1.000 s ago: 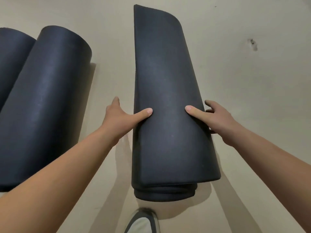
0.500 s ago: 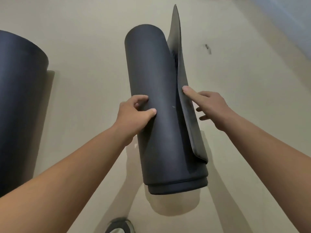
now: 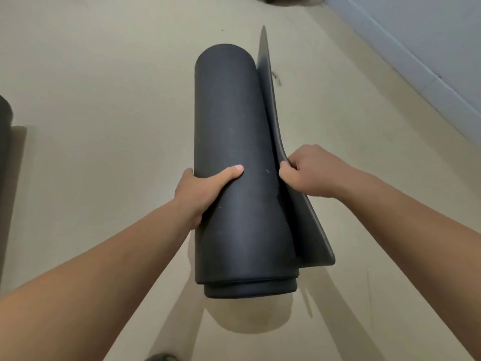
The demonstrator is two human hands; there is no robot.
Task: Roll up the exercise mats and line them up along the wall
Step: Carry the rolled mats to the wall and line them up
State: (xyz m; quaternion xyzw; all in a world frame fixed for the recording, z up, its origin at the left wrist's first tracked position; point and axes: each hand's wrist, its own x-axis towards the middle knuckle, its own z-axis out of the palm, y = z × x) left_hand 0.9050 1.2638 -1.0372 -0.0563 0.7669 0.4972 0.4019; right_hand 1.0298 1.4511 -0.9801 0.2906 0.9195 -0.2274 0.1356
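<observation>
- Well, in the head view the rolled mat (image 3: 242,178) sat straight ahead of me, between the two hands. Its long axis ran away from the body, near end low in the picture and far end up the floor (image 3: 104,100).
- The left hand (image 3: 205,188) gripped the roll's left flank, thumb laid over the top and fingers curled out of sight beneath.
- The right hand (image 3: 309,173) pinched the loose flap (image 3: 307,225) (the outer tail, standing off the roll's right side), fingers curled over its edge.
- From the shadow under the near end I judged the roll to be held clear of the floor, though I could not be sure.
- The wall (image 3: 416,48) ran along the upper right, on the flap's side, so the right hand was nearer to it. Another rolled mat (image 3: 4,126) showed at the far left edge, well apart.
- I reckoned the next move turned on that flap: it needed wrapping down along the roll's length before any carry rightward.
</observation>
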